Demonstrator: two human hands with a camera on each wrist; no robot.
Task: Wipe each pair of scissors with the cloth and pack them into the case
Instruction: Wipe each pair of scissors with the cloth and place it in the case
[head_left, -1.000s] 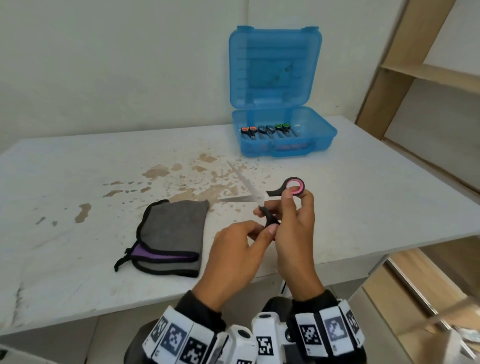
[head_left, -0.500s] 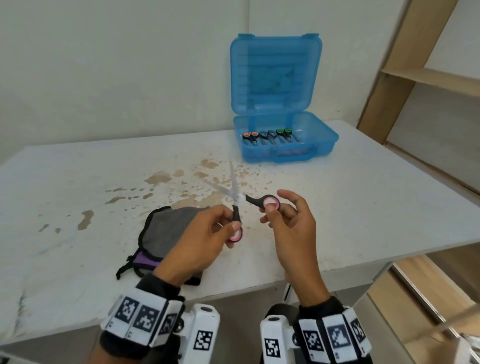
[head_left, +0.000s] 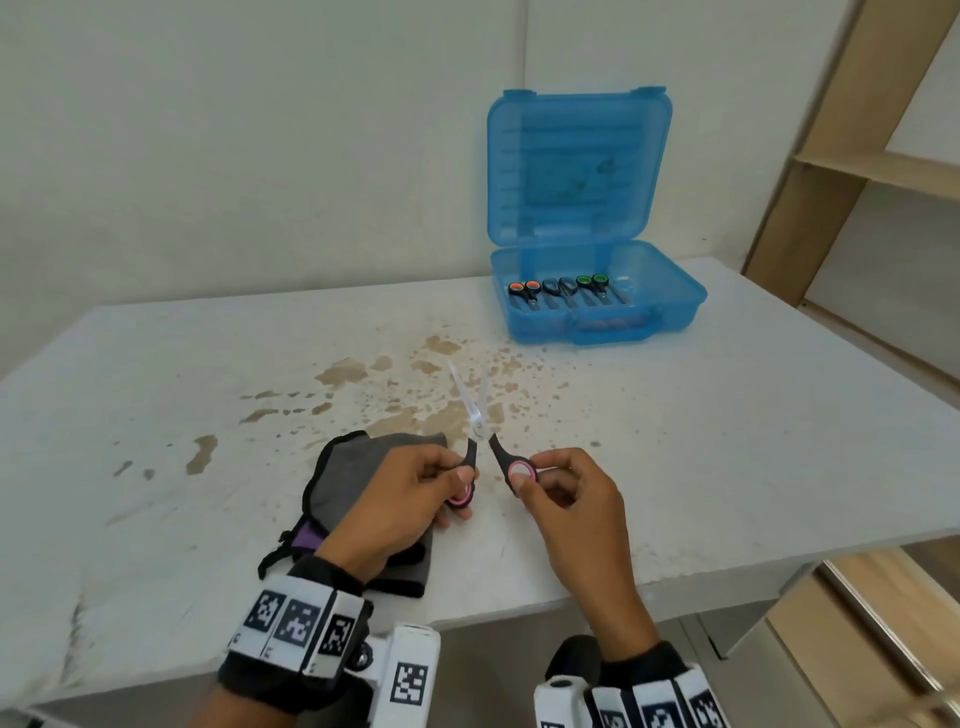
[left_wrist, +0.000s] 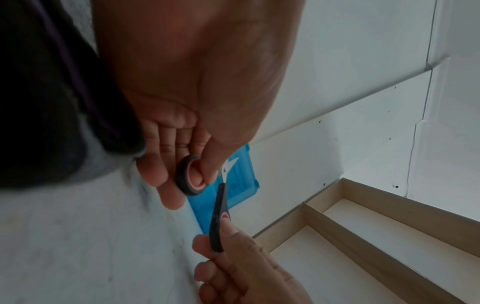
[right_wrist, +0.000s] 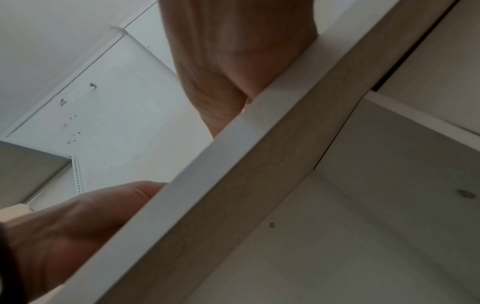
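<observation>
Black scissors with pink-lined loops are held above the table near its front edge, blades slightly apart and pointing away. My left hand pinches the left loop. My right hand pinches the right loop. A folded grey cloth with black trim lies on the table under my left hand. The blue case stands open at the back right, with three pairs of scissors lying inside. In the right wrist view the table edge hides my fingers.
The white table has brown stains in its middle. A wooden shelf unit stands to the right of the table, close to the case. A white wall runs behind.
The scissors swung from sideways, blades pointing left, to pointing away from me, and the wide-open blades have closed most of the way. My left hand moved left over the cloth, holding one loop.
</observation>
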